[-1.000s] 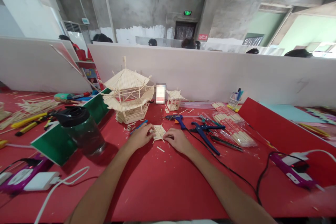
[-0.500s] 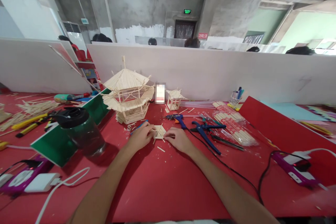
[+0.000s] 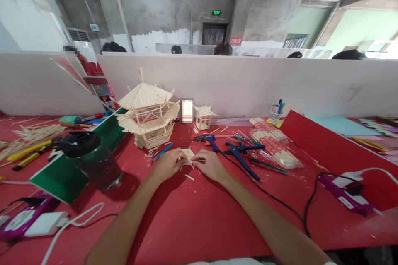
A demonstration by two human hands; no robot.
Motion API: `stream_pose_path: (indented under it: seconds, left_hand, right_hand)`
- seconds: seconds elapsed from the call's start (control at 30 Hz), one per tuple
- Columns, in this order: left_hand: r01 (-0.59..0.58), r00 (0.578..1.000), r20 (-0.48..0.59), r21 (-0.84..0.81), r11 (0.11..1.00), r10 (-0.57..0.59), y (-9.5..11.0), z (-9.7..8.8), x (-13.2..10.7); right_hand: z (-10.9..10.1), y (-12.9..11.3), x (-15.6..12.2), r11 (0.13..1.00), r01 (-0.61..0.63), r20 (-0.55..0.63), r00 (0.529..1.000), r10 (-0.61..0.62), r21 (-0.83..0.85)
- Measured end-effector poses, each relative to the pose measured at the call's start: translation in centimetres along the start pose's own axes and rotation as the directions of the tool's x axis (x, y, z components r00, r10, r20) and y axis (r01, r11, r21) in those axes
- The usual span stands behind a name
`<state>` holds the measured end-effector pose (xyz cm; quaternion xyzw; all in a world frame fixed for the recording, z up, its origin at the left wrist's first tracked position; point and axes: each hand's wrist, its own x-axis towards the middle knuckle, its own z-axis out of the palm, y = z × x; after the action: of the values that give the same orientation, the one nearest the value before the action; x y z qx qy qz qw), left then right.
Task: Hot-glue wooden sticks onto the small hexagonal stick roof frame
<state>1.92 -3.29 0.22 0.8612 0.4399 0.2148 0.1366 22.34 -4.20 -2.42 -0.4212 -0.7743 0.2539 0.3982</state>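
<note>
A small hexagonal frame of thin wooden sticks [image 3: 188,153] lies on the red table between my hands. My left hand [image 3: 169,164] is closed, with thumb and fingers pinching the frame's left side. From the right, my right hand [image 3: 212,165] pinches at the frame's near right edge. A pale sliver shows by its fingers; I cannot tell whether it is a loose stick or part of the frame. A short loose stick [image 3: 189,177] lies just in front. Behind my left hand rests a blue pen-like tool [image 3: 163,152].
A large stick pavilion [image 3: 146,114] and a smaller one [image 3: 204,117] stand at the back. To the right lie a glue gun [image 3: 212,142], blue-handled cutters [image 3: 241,158] and bagged sticks [image 3: 275,145]. A dark bottle [image 3: 93,161] and a green board [image 3: 59,180] are at left.
My right hand has shifted slightly left, closer to the left hand at the frame's near edge. My left hand has moved off the blue tool, now uncovered. The view has shifted slightly.
</note>
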Motion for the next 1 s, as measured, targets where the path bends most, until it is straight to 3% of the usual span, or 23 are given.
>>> stream_pose_path:
  seconds: [0.17, 0.3, 0.37, 0.5, 0.77, 0.9, 1.0]
  left_hand:
    - [-0.005, 1.000, -0.023, 0.085, 0.996, 0.007, 0.1, -0.2, -0.2]
    - [0.146, 0.978, -0.169, 0.137, 0.980, -0.122, -1.2, -1.4, -0.1]
    - [0.303, 0.939, -0.229, 0.210, 0.930, -0.255, -2.2, -2.3, -0.2]
    - [0.592, 0.805, -0.260, 0.326, 0.737, -0.533, -3.9, -4.3, -0.8]
    - [0.742, 0.670, -0.358, 0.347, 0.574, -0.650, -4.1, -5.9, -2.0]
    - [0.737, 0.673, -0.335, 0.375, 0.563, -0.659, -4.0, -6.3, -2.0]
    - [0.665, 0.747, -0.311, 0.344, 0.663, -0.588, -4.2, -5.9, -1.7]
  right_hand:
    - [0.0, -0.2, 0.0, 0.999, -0.030, -0.005, 1.000, 0.030, 0.041]
    - [-0.2, -0.1, 0.0, 0.996, -0.054, -0.026, 0.998, 0.056, 0.071]
    - [-0.2, -0.1, 0.1, 0.996, -0.049, -0.020, 0.998, 0.051, 0.074]
    - [-0.1, 0.1, 0.1, 0.989, -0.072, 0.005, 0.997, 0.072, 0.129]
    - [0.1, 0.7, 0.1, 0.998, -0.059, 0.080, 0.995, 0.056, 0.032]
    - [0.3, 1.1, 0.0, 0.998, -0.041, 0.080, 0.996, 0.044, -0.038]
    - [0.4, 1.2, 0.0, 0.996, -0.026, 0.072, 0.997, 0.032, -0.082]
